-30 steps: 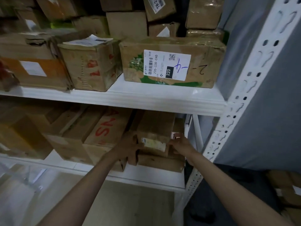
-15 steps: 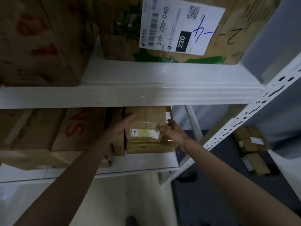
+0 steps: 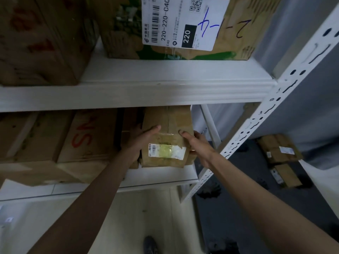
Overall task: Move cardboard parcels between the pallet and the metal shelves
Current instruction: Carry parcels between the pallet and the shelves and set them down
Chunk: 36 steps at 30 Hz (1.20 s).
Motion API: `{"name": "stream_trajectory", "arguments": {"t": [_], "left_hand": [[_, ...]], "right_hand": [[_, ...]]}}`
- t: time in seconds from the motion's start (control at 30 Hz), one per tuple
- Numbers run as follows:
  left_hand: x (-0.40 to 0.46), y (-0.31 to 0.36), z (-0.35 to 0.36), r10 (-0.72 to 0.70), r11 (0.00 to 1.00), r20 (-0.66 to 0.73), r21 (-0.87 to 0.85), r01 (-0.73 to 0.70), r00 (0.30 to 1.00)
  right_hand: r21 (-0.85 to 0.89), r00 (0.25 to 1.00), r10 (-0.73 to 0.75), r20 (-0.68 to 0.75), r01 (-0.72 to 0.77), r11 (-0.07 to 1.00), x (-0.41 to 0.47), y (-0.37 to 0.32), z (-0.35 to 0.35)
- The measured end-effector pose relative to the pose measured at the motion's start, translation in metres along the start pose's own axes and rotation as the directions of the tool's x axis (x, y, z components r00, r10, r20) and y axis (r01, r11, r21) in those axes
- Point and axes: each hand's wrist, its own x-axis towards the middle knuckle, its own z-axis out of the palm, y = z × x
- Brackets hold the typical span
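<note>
A small brown cardboard parcel (image 3: 167, 136) with a white and yellow label on its front sits at the right end of the lower white metal shelf (image 3: 161, 177). My left hand (image 3: 141, 139) grips its left side, thumb laid over the top. My right hand (image 3: 195, 142) holds its right side, thumb on the top edge. The parcel's front end sticks out past the shelf above. What lies under the parcel is mostly hidden.
A larger box with red letters (image 3: 89, 138) stands just left of the parcel. On the upper shelf (image 3: 139, 90) sits a box with a 220 label (image 3: 183, 26). A slotted white upright (image 3: 260, 116) runs at the right. Several parcels (image 3: 280, 154) lie on the dark floor.
The camera has come closer and tipped down. The parcel has slid forward out of the lower shelf between both hands, and my thumbs now lie on its top.
</note>
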Motion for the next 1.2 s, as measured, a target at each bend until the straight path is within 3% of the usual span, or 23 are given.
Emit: {"name": "stream_trajectory", "arguments": {"t": [0.3,0.63,0.9,1.2], "left_hand": [[-0.084,-0.022,0.031,0.113,0.978,-0.131,-0.162,-0.134,0.985],[-0.21,-0.067,0.091,0.24,0.954,-0.336,-0.091,-0.284,0.911],[-0.279,-0.096,0.12,0.195,0.966,-0.43,-0.07,-0.248,0.882],[-0.327,-0.106,0.126,0.196,0.971,-0.373,-0.056,-0.233,0.907]], "right_hand": [[0.027,0.982,-0.101,0.159,0.098,0.995,-0.048,0.041,-0.032],[-0.013,0.938,-0.183,0.295,0.196,0.981,-0.132,0.106,-0.084],[-0.029,0.914,-0.182,0.364,0.206,0.978,-0.18,0.137,-0.116],[-0.121,0.931,-0.152,0.331,0.202,0.972,-0.23,0.159,-0.135]]}}
